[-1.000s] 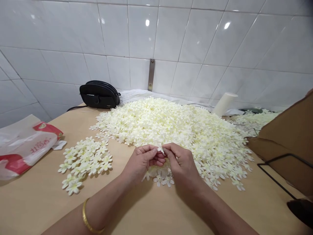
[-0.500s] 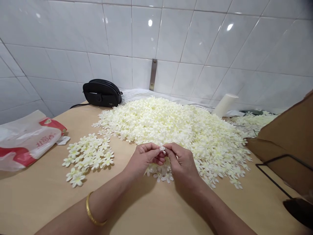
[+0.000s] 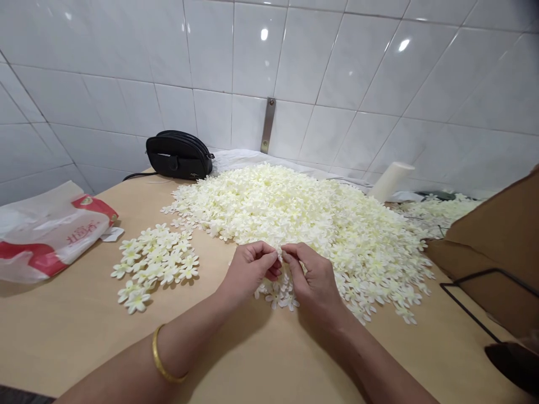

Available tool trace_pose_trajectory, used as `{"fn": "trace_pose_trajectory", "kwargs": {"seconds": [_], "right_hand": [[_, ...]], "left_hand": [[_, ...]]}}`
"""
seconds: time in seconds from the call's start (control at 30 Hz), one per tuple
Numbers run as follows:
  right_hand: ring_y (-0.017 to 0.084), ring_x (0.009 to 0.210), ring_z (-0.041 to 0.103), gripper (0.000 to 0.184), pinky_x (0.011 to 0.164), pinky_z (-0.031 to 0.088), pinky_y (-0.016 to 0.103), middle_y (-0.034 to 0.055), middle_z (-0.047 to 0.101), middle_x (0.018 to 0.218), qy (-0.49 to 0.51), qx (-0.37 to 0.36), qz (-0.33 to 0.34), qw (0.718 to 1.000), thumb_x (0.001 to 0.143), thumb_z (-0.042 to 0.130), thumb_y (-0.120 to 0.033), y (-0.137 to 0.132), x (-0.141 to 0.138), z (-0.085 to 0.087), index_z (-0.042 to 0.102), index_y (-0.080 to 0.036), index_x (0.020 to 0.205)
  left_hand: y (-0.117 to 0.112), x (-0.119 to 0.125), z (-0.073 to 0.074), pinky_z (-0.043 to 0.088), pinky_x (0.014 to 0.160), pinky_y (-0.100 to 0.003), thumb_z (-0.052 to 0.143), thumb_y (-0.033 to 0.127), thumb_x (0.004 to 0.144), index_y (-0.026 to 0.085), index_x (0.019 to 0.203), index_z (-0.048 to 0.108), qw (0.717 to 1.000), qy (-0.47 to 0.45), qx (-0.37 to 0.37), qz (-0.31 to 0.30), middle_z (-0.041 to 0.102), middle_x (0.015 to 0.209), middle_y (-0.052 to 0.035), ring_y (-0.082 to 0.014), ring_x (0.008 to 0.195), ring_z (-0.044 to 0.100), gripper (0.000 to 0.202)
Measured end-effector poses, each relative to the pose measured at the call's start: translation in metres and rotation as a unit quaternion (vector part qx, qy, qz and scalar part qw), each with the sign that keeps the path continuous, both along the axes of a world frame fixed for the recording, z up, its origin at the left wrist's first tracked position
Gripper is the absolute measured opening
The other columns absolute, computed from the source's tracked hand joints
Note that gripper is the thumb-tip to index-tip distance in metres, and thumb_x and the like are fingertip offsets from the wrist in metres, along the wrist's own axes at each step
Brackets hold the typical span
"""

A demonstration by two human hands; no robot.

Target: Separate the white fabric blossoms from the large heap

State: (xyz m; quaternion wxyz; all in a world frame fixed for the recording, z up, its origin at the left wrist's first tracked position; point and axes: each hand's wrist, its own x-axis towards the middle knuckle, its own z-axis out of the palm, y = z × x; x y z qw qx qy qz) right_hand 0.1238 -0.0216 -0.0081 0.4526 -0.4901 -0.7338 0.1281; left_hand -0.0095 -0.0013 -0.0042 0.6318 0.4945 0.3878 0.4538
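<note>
A big heap of cream-white fabric flowers [image 3: 303,219] covers the middle of the tan table [image 3: 261,359]. At its near edge my left hand [image 3: 250,269] and my right hand [image 3: 314,280] meet, fingertips pinched together on a small white flower piece [image 3: 279,256]. Both hands are closed on it. A few loose flowers lie just under my hands. A smaller flat group of separated flowers [image 3: 154,264] lies to the left of my left hand. A gold bangle [image 3: 162,359] circles my left wrist.
A black pouch [image 3: 179,155] sits at the back left by the tiled wall. A red and white plastic bag [image 3: 46,235] lies at the left edge. A white cylinder [image 3: 391,180] stands behind the heap. A brown cardboard box [image 3: 497,241] and black wire frame [image 3: 484,297] are at right.
The view has shifted slightly. My hands stay pinched on the flower piece at the heap's edge, fingers working it a little; nothing else has moved.
</note>
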Motion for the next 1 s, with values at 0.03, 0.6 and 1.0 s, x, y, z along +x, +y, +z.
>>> {"fn": "trace_pose_trajectory", "kwargs": {"seconds": [0.03,0.6,1.0], "right_hand": [[0.013,0.067,0.051,0.017,0.062,0.041,0.025,0.0033,0.057,0.074,0.002,0.007,-0.014,1.000,0.081,0.039,-0.016,0.000,0.000,0.001,0.056,-0.017,0.082],[0.011,0.059,0.048,0.014,0.056,0.038,0.023,0.0002,0.053,0.065,0.058,-0.051,-0.027,0.997,0.079,0.042,-0.019,-0.002,0.000,0.003,0.054,-0.017,0.072],[0.012,0.064,0.049,0.011,0.060,0.040,0.024,0.0006,0.053,0.067,0.115,0.034,-0.115,0.986,0.080,0.045,-0.023,0.008,0.020,0.008,0.052,-0.017,0.074]], "left_hand": [[0.000,0.000,0.000,0.043,0.054,-0.024,0.057,0.025,0.066,0.013,0.058,0.054,1.000,0.011,0.009,0.011,0.056,0.055,-0.0006,-0.0106,0.052,0.052,0.015],[-0.004,0.000,-0.002,0.041,0.052,-0.022,0.053,0.027,0.069,0.015,0.058,0.051,0.992,0.069,0.087,0.067,0.051,0.052,0.0020,-0.0098,0.051,0.048,0.016],[0.001,-0.005,0.003,0.042,0.051,-0.022,0.056,0.034,0.070,0.014,0.058,0.050,0.994,-0.004,0.046,0.098,0.052,0.053,0.0021,-0.0095,0.051,0.050,0.023]]}}
